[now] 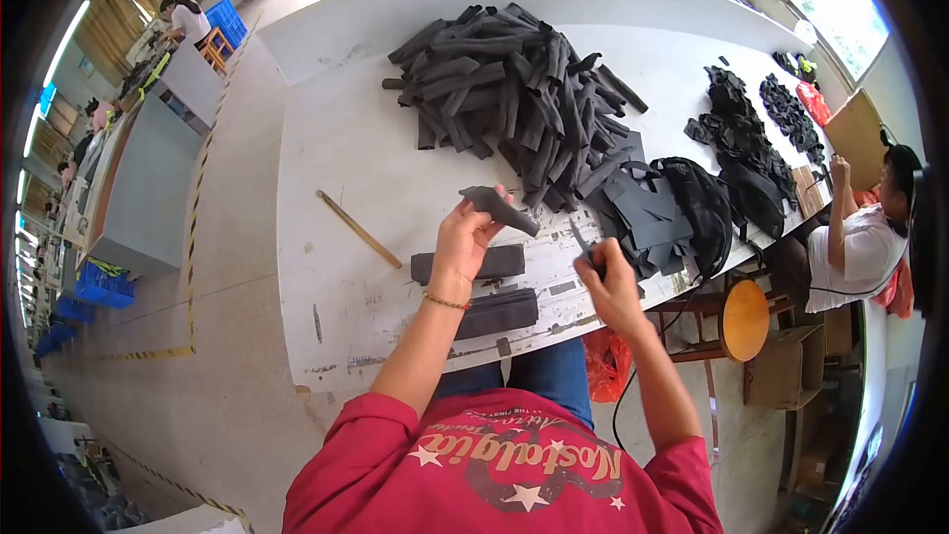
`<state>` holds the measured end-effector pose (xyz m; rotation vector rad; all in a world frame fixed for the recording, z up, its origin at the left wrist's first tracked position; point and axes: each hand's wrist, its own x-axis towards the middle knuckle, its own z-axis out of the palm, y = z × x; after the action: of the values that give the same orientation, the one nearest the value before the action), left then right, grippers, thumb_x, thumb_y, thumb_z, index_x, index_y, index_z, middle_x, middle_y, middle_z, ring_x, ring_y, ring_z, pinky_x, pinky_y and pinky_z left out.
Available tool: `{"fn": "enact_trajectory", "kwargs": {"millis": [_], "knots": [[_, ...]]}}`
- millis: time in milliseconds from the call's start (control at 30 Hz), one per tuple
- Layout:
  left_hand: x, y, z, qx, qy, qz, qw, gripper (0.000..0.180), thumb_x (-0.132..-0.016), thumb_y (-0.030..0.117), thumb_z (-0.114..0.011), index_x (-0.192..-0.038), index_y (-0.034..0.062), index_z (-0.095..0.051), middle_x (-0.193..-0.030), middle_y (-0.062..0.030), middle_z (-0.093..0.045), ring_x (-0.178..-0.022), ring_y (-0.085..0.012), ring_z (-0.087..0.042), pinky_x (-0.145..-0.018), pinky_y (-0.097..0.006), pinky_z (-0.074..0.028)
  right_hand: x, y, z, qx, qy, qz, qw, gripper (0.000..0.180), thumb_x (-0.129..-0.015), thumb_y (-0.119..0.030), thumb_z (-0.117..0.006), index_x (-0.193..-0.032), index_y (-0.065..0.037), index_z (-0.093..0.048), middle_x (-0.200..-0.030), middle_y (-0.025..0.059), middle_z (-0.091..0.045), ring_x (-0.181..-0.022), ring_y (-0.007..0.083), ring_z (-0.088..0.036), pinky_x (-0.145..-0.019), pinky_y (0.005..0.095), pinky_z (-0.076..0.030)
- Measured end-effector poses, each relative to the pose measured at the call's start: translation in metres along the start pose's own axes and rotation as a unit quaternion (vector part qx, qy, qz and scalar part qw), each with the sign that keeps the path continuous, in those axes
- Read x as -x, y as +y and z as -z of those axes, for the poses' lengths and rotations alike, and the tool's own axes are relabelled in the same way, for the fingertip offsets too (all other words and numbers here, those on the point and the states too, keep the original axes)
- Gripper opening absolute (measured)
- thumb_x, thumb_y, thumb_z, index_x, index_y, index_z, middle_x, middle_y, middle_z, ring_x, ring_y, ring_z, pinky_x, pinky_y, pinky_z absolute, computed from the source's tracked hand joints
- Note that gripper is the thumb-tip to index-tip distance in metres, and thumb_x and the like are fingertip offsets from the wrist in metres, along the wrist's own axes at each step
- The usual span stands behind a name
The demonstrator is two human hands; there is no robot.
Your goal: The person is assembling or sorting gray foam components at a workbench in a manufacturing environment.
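Observation:
My left hand [465,242] is closed on a dark grey curved strip [506,212], which looks like soft fabric or foam, held a little above the white table. In my right hand [610,282] is a slim pointed tool [583,243] with a dark handle, perhaps a knife or scissors. Its thin tip points up and away, apart from the strip. Below my left hand lie two dark flat bundles [499,312], partly hidden by my wrist. A large heap of dark grey rolled strips [514,89] rises just beyond both hands.
Flat dark pieces [647,221] and a black bag [700,208] lie to the right. A yellowish stick [358,228] rests at left on the white table [326,138]. Black piles [736,119] stretch toward a seated person [865,237]. A round stool [745,321] stands near the table edge.

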<state>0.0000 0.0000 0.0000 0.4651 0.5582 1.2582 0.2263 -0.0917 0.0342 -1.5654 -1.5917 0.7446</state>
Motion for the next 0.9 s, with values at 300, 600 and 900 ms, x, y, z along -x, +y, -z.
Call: {"fn": "enact_trajectory", "kwargs": {"millis": [300,600,900], "knots": [[0.040,-0.008,-0.028,0.119,-0.060,0.071,0.989,0.040,-0.097,0.026,-0.058,-0.124,-0.0028,-0.054,-0.121,-0.0153,-0.061,-0.117,-0.0257,-0.057,-0.100,-0.038,-0.047,-0.003,-0.041,-0.059,0.030,0.023,0.164,0.986,0.044,-0.081,-0.016,-0.074,-0.109,0.000,-0.044,-0.101,0.0216,-0.053,-0.093,0.0374,-0.053,-0.081,0.0425,-0.044],[0.025,-0.001,-0.002,0.122,0.047,0.055,0.990,0.031,-0.096,0.022,-0.060,-0.125,0.0128,-0.053,-0.115,-0.0106,-0.064,-0.109,-0.0319,-0.063,-0.090,-0.046,-0.055,0.013,-0.030,-0.019,0.012,0.081,0.100,0.992,0.063,-0.070,-0.007,-0.081,-0.128,-0.007,-0.055,-0.103,0.0141,-0.060,-0.093,0.0280,-0.061,-0.083,0.0339,-0.049],[0.027,0.001,-0.019,0.074,0.032,0.064,0.995,0.027,-0.097,0.018,-0.056,-0.122,0.0162,-0.045,-0.118,-0.0175,-0.060,-0.102,-0.0412,-0.064,-0.085,-0.050,-0.057,0.023,-0.023,-0.002,0.093,0.089,0.165,0.978,0.041,-0.068,-0.008,-0.080,-0.108,-0.008,-0.070,-0.098,0.0072,-0.060,-0.092,0.0255,-0.054,-0.081,0.0361,-0.041]]}}
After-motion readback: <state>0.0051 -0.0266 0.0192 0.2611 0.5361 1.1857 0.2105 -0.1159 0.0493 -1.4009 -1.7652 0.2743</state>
